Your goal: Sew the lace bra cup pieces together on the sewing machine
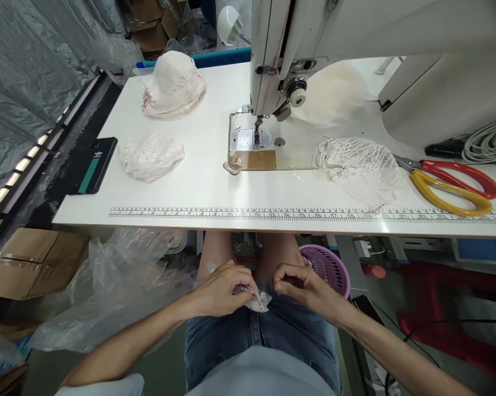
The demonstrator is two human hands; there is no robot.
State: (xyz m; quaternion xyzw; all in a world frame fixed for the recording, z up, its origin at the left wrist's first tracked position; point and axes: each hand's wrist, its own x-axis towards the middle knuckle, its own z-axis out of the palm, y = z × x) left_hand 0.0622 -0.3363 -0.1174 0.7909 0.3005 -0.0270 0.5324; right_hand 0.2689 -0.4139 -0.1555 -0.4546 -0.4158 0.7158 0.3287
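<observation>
Over my lap, my left hand (229, 289) is closed on a small piece of white lace fabric (260, 302), and part of the cloth sticks out past the fingertips. My right hand (295, 283) hovers a little to the right, thumb and index finger brought close together. Whether a thread or anything else is between those fingers is too small to tell. Above my hands stands the sewing machine (272, 66), its needle and presser foot (257, 132) over the metal plate. More white lace (359, 165) lies right of the needle, beside scissors with red and yellow handles (454, 187).
On the white table (206, 192) are a stack of pale cup-shaped fabric pieces (173, 85), a lace piece (151, 157) and a printed ruler along the front edge. A dark phone-like object (98, 165) rests at left. Below are a purple basket (328, 267), plastic bags and a cardboard box (33, 263).
</observation>
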